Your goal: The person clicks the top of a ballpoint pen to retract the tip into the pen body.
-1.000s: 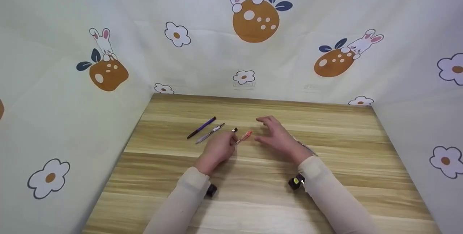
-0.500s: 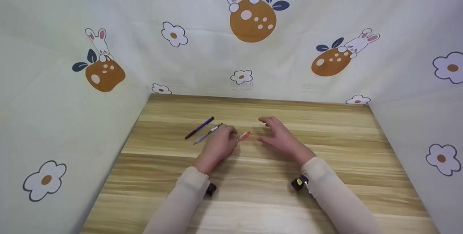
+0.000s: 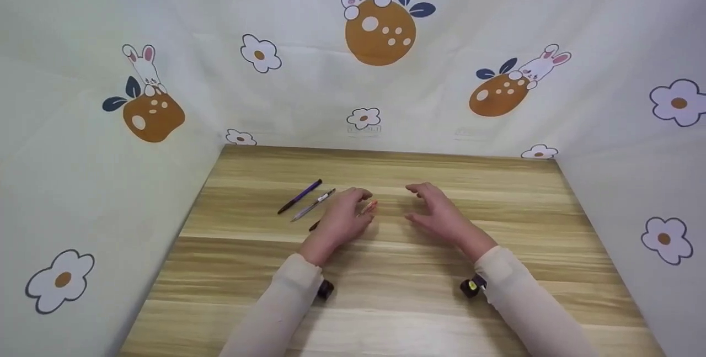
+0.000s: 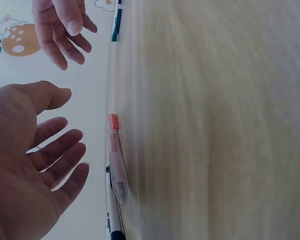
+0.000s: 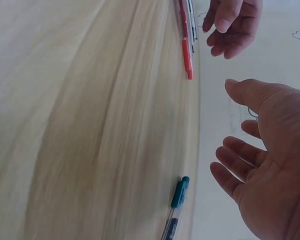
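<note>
My left hand (image 3: 343, 216) hovers over the left group of pens with nothing in it. In the left wrist view its fingers are loosely spread beside the red pen (image 4: 116, 155), which lies on the table. The hand partly covers that red pen and a black-ended pen (image 3: 314, 226) in the head view. Left of it lie a white-and-clear pen (image 3: 313, 205) and a purple pen (image 3: 299, 197), both slanted. My right hand (image 3: 441, 214) holds nothing, fingers apart and slightly bent. Near it in the right wrist view lies a teal-capped pen (image 5: 179, 197), hidden from the head view.
The wood-grain table (image 3: 397, 302) meets a pale printed cloth (image 3: 309, 86) at the back and both sides. Small black cameras (image 3: 470, 286) sit under the wrists.
My left hand, fingers closed near the red and black-ended pens a second ago, has loosened and moved slightly right over the red pen. My right hand has shifted right, fingers still spread.
</note>
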A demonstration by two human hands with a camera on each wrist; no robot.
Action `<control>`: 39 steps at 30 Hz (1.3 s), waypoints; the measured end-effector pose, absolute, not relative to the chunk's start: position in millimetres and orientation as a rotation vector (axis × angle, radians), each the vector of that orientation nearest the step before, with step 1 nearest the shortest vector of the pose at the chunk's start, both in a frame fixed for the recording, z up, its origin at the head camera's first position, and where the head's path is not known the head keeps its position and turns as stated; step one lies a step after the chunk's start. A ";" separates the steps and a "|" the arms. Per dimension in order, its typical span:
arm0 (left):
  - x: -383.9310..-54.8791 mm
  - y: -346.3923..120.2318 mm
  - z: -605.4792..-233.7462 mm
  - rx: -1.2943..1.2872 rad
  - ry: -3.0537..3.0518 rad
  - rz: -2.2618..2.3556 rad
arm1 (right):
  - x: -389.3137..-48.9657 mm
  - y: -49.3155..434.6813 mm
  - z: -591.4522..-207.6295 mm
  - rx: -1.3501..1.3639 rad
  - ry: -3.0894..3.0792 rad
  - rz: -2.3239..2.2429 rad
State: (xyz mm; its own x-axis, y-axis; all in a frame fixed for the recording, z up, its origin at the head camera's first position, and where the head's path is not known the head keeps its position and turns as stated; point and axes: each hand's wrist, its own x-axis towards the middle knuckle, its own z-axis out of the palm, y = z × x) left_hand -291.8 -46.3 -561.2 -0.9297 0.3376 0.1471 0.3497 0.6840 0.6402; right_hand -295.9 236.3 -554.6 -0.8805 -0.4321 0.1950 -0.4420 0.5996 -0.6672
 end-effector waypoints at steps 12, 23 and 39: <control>-293.5 -30.9 -561.0 -0.693 -2.817 -1.236 | -288.7 262.6 -555.9 0.743 -2.755 1.088; -295.1 -13.9 -560.6 -0.743 -2.826 -1.217 | -281.2 280.4 -556.0 0.662 -2.793 1.094; -294.2 4.4 -560.4 -0.816 -2.835 -1.246 | -271.5 301.5 -562.1 0.529 -2.856 1.088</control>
